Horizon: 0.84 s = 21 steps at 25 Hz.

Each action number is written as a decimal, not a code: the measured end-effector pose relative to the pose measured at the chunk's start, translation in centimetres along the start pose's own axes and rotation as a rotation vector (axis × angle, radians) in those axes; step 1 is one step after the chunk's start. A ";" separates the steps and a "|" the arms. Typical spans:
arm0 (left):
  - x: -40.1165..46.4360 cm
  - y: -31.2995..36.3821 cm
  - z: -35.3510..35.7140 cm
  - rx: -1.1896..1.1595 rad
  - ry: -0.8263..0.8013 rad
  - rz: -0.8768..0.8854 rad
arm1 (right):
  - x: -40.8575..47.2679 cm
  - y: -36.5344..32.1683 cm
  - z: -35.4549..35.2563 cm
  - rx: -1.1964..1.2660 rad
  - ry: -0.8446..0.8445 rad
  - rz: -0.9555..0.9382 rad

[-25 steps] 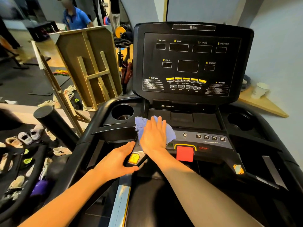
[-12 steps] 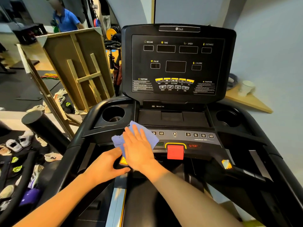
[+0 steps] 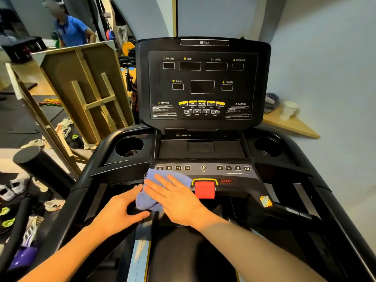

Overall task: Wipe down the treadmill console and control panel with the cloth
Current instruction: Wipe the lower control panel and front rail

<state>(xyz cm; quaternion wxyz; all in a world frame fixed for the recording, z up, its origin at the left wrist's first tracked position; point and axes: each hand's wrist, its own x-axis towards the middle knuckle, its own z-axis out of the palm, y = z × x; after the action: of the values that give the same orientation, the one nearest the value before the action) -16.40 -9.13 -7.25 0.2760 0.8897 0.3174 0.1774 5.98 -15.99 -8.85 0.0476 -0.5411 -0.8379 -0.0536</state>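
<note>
Head view, lower centre: one crumpled blue cloth [image 3: 151,197] on black treadmill control panel [image 3: 234,176], just left of one red stop button [image 3: 204,189]. Right hand [image 3: 179,197] flat, fingers spread, pressing cloth; left hand [image 3: 120,210] loosely curled, fingertips touching cloth edge, gripping nothing. Two round cup holders [image 3: 129,147] flanking one upright black console [image 3: 203,82].

Both forearms are bare right up to where they leave view, with no sleeve on either. The left hand [image 3: 120,210] and the right hand [image 3: 175,198] wear no gloves, rings or watch.
</note>
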 end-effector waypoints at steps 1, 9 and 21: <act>0.0 -0.3 0.1 0.014 0.001 -0.020 | -1.0 0.7 -0.4 0.007 0.002 -0.004; 0.1 -1.1 0.1 0.045 -0.034 -0.122 | -8.7 6.6 -1.8 -0.040 -0.050 0.105; 0.0 -0.6 -0.1 0.057 -0.044 -0.175 | -19.9 13.5 -3.7 -0.026 -0.251 0.325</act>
<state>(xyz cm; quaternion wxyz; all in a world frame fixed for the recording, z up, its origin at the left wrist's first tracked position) -16.68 -8.75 -7.54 0.2717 0.8697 0.3930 0.1240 26.49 -28.92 -7.40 -0.0561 -0.6723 -0.7380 0.0116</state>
